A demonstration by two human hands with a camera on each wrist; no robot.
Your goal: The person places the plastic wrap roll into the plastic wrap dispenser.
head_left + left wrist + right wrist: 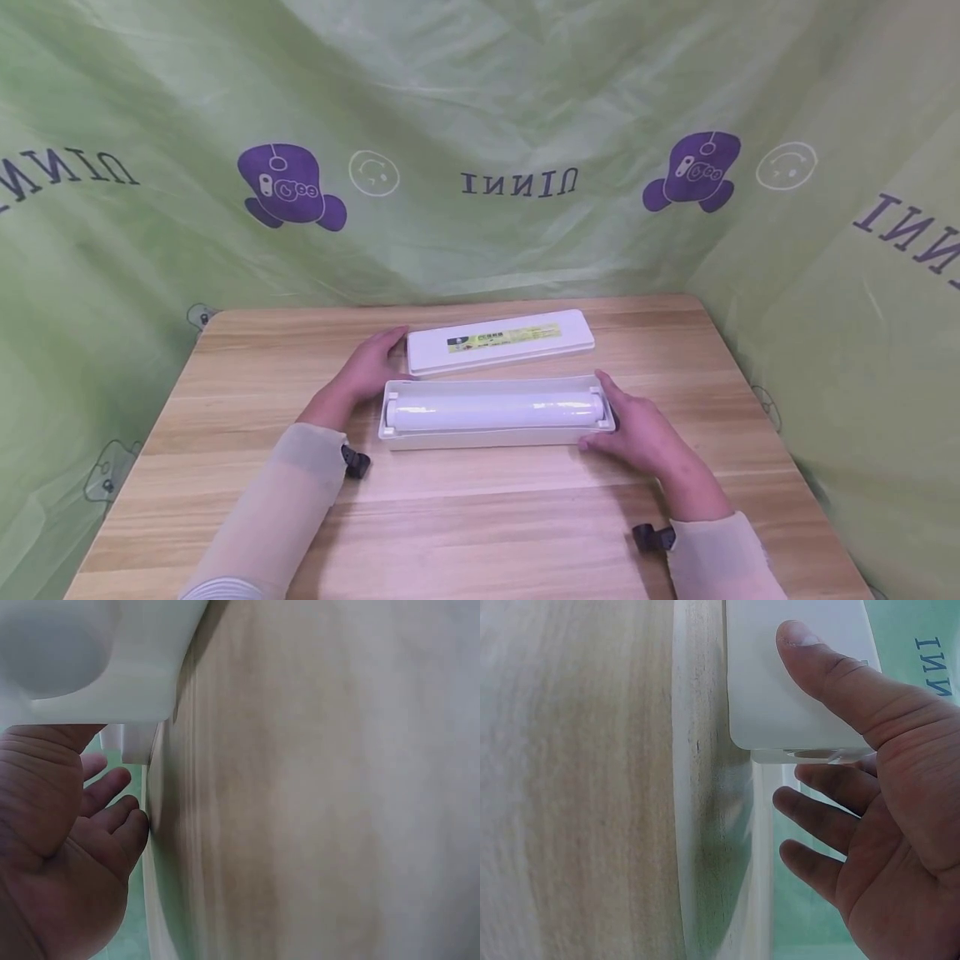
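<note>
A white cling film box (487, 437) lies on the table without its lid, a shiny roll of cling film (495, 411) inside. My right hand (637, 433) grips its right end, thumb in front and fingers behind. In the right wrist view the thumb (825, 671) lies against the box's side (795, 697). The white lid (525, 350), with a yellow-green label, lies behind the box. At the lid's left end is my left hand (371, 362), fingers loosely bent. The box hides its thumb tip in the left wrist view; whether it touches the lid is unclear.
The wooden table (480, 533) has rounded far corners. A green curtain (480, 100) with purple figures hangs behind it and along both sides. Black wrist cameras (356, 462) sit at both sleeve cuffs.
</note>
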